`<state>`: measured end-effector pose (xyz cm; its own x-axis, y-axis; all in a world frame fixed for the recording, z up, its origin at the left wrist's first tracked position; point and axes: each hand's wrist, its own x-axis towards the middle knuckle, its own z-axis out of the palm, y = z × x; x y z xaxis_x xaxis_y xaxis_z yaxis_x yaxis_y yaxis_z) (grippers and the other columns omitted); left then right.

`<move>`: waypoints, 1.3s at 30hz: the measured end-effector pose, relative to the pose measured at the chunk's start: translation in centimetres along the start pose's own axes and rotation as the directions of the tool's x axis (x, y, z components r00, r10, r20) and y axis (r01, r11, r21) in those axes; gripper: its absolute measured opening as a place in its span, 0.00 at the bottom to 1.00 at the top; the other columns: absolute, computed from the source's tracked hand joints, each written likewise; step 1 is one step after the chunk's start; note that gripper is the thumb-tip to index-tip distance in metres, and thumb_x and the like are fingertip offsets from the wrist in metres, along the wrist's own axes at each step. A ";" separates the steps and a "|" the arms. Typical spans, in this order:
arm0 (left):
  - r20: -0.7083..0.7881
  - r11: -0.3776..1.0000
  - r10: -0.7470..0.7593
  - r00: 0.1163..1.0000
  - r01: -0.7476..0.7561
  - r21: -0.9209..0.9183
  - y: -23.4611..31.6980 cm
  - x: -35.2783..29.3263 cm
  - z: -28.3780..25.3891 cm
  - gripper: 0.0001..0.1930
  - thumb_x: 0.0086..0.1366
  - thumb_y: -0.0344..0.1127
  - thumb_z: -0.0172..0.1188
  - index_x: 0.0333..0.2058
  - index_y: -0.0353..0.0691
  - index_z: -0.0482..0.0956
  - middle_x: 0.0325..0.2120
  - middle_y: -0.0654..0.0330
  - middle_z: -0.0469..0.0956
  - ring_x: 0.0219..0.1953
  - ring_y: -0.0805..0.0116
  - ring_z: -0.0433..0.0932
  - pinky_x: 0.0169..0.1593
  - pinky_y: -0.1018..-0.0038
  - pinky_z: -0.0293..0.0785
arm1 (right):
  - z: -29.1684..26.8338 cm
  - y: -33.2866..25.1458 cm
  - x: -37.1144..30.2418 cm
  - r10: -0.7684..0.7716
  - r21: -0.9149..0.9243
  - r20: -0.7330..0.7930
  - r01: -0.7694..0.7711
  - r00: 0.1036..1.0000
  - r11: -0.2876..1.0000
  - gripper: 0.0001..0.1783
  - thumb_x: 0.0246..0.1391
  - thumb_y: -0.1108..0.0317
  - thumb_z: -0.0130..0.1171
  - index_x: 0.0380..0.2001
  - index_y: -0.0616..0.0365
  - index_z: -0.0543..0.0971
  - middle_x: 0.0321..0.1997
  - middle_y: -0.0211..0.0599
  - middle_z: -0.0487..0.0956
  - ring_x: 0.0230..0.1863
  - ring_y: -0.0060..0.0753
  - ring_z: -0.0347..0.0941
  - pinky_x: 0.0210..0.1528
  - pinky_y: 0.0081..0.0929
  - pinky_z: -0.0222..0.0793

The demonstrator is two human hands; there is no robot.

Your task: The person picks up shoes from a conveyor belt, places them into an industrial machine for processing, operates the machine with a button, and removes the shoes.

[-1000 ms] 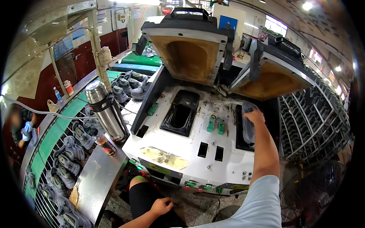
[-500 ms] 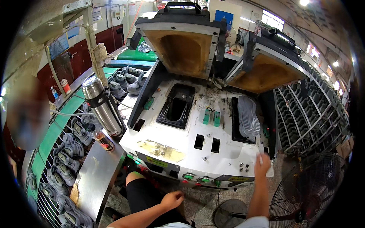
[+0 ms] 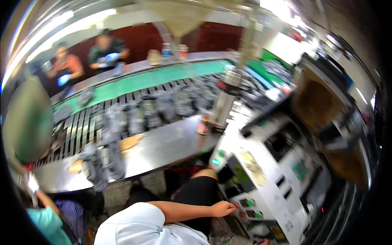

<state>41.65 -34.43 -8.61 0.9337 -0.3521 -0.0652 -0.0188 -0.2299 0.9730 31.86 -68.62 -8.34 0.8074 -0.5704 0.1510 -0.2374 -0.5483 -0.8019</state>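
Observation:
My left hand is loosely closed, with nothing visible in it. Its knuckles are beside a red button on the front of the white machine, but I cannot tell whether they touch. Only a sliver of my right hand shows at the lower edge, its fingers hidden. A grey shoe sole lies in the machine's near well, blurred. Above the wells, the brown-lined lids stand raised.
Left of the machine, a metal bench holds a steel flask and a drink bottle. Grey shoes line the bench and slatted rack before a green conveyor. Two people are beyond it; another person's teal sleeve is at lower left.
My view has swung left, so the machine now sits at the right and the conveyor fills the middle. My right hand, over the machine's right front corner before, is mostly out of view.

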 end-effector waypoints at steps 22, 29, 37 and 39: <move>-0.847 0.988 -0.083 -0.525 0.067 -0.138 -9.1 -45.4 -22.9 0.45 0.45 0.40 0.71 0.59 0.29 0.58 0.51 0.40 0.68 0.53 0.44 0.69 0.57 0.62 0.65 | 42.1 -33.7 -45.9 -0.821 0.824 0.567 0.063 -0.072 0.563 0.54 0.30 0.64 0.74 0.61 0.65 0.57 0.55 0.54 0.68 0.57 0.50 0.66 0.59 0.39 0.60; -0.821 0.949 0.083 -0.565 0.296 -0.108 -11.4 -45.8 -24.7 0.51 0.40 0.40 0.74 0.61 0.32 0.55 0.50 0.41 0.70 0.52 0.45 0.71 0.54 0.60 0.67 | 43.9 -37.4 -49.6 -0.794 0.818 0.575 0.104 -0.198 0.566 0.49 0.30 0.65 0.73 0.58 0.64 0.61 0.53 0.52 0.69 0.55 0.49 0.67 0.57 0.36 0.63; -0.781 0.943 0.079 -0.620 0.301 -0.144 -15.0 -53.8 -39.9 0.46 0.40 0.34 0.73 0.60 0.35 0.59 0.49 0.48 0.72 0.51 0.57 0.73 0.54 0.67 0.69 | 51.4 -45.7 -59.7 -0.728 0.772 0.634 0.154 -0.260 0.617 0.51 0.32 0.59 0.72 0.61 0.61 0.59 0.56 0.53 0.68 0.57 0.53 0.65 0.59 0.37 0.62; -0.778 0.945 -0.001 -0.628 0.254 -0.206 -17.6 -57.1 -44.3 0.45 0.39 0.37 0.73 0.58 0.37 0.61 0.45 0.47 0.75 0.48 0.55 0.76 0.52 0.67 0.70 | 53.2 -47.4 -62.8 -0.710 0.772 0.635 0.247 -0.305 0.585 0.53 0.33 0.54 0.70 0.62 0.59 0.56 0.59 0.54 0.65 0.59 0.53 0.63 0.59 0.37 0.62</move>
<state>4.55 29.94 -12.18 -0.3079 0.9275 0.2120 0.2933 -0.1195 0.9485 21.15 25.73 -10.51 0.2652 0.9515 0.1556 0.4780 0.0104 -0.8783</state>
